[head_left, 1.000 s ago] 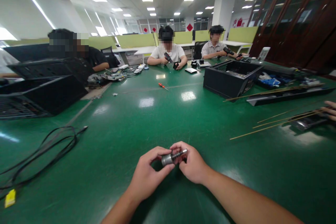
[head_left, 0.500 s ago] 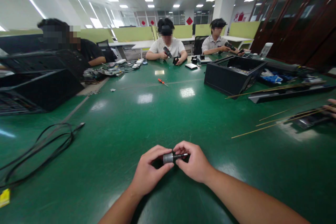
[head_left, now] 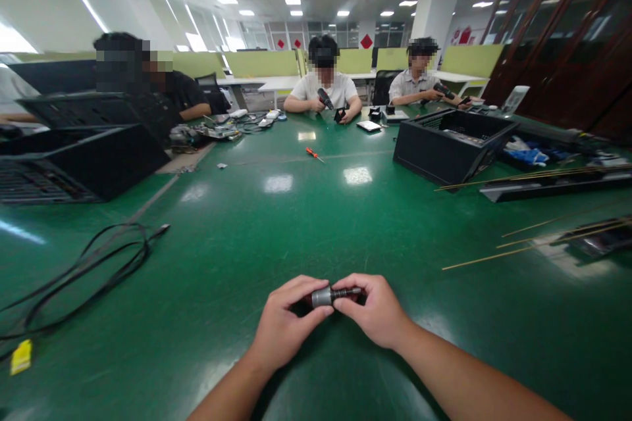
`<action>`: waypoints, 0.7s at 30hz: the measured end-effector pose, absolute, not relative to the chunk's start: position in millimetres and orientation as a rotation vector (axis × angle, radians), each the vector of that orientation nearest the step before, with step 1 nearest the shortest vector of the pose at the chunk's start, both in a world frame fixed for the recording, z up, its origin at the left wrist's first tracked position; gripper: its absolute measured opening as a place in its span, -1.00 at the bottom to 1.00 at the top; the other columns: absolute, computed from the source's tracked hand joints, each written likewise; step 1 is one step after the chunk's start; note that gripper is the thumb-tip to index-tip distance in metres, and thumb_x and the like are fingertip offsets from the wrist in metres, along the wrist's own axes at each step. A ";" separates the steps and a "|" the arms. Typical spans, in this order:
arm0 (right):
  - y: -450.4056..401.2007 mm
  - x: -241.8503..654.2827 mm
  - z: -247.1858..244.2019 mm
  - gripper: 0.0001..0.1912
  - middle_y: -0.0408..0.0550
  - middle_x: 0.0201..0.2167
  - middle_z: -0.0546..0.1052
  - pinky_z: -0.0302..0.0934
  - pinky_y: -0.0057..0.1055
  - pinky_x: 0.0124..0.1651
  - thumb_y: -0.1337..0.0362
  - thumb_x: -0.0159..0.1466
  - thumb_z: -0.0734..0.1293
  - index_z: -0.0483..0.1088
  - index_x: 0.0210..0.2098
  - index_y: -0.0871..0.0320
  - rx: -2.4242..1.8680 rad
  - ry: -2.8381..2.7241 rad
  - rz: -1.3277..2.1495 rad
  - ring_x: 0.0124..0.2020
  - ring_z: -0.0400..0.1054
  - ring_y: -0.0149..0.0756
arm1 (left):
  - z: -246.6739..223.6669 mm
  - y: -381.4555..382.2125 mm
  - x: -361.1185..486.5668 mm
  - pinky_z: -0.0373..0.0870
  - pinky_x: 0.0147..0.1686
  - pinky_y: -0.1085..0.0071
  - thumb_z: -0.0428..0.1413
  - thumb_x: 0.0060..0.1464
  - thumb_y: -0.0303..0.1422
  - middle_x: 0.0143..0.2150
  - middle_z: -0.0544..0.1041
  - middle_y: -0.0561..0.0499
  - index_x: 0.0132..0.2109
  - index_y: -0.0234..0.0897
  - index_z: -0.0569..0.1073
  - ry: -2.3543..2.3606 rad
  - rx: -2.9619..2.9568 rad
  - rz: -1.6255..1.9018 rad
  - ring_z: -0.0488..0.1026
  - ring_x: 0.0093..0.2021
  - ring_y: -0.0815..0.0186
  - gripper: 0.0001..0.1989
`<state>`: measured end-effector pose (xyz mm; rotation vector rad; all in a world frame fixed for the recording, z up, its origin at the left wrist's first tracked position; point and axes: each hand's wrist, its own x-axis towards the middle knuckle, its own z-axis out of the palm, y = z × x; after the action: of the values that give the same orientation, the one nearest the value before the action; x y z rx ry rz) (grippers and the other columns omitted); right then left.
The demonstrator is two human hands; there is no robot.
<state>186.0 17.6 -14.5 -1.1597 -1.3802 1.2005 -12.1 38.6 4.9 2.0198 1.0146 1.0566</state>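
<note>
Low in the middle of the head view, just over the green table, is a small grey metal cylinder with a thin, dark, ridged shaft sticking out to the right. My left hand grips the cylinder between thumb and fingers; its left end is hidden in the palm. My right hand is closed around the shaft, thumb in front and fingers behind. The part lies nearly level. Its exact kind I cannot make out.
A black cable lies on the left, by a yellow tag. An orange screwdriver lies ahead. Black computer cases stand on both sides. Thin yellow rods lie at right. Several people sit around; two hold power drills.
My right thumb and fingers have shifted slightly on the shaft. The whole view has swung a little left, so things appear farther right. A person's hand at the right edge is out of view.
</note>
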 end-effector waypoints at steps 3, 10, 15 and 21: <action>17.3 186.4 -14.3 -0.83 -0.05 -0.38 0.64 0.30 -0.41 -0.30 0.30 0.16 0.44 0.61 -0.25 0.17 -1.160 -1.388 1.214 -0.39 0.45 -0.28 | 3.9 38.2 -11.8 0.47 -0.21 0.44 0.33 0.05 -0.40 -0.22 0.64 0.01 -0.07 -0.13 0.63 1.014 2.014 1.072 0.58 -0.23 0.29 -0.74; 15.3 188.1 -13.0 -0.90 -0.08 -0.42 0.59 0.27 -0.42 -0.32 0.31 0.17 0.42 0.54 -0.31 0.19 -1.155 -1.453 1.152 -0.40 0.43 -0.29 | 4.5 36.4 -9.9 0.49 -0.21 0.40 0.34 0.05 -0.36 -0.22 0.65 -0.02 -0.08 -0.14 0.64 1.015 2.020 1.065 0.59 -0.23 0.26 -0.75; 15.0 188.7 -14.3 -0.89 -0.09 -0.42 0.59 0.26 -0.42 -0.30 0.31 0.15 0.43 0.52 -0.32 0.19 -1.149 -1.453 1.142 -0.40 0.43 -0.29 | 4.4 35.7 -9.4 0.50 -0.24 0.40 0.34 0.04 -0.35 -0.23 0.66 -0.04 -0.09 -0.16 0.65 1.036 2.012 1.061 0.60 -0.24 0.25 -0.76; 15.4 189.1 -13.5 -0.90 -0.11 -0.44 0.57 0.23 -0.44 -0.33 0.29 0.17 0.43 0.51 -0.34 0.19 -1.148 -1.443 1.178 -0.42 0.40 -0.32 | 5.6 36.0 -9.9 0.51 -0.24 0.40 0.34 0.04 -0.34 -0.24 0.66 -0.05 -0.10 -0.18 0.65 1.034 2.030 1.068 0.60 -0.25 0.24 -0.76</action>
<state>189.1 15.4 -13.5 -1.1478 -1.4425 1.1779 -9.9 36.0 5.6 2.0302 1.0343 1.0685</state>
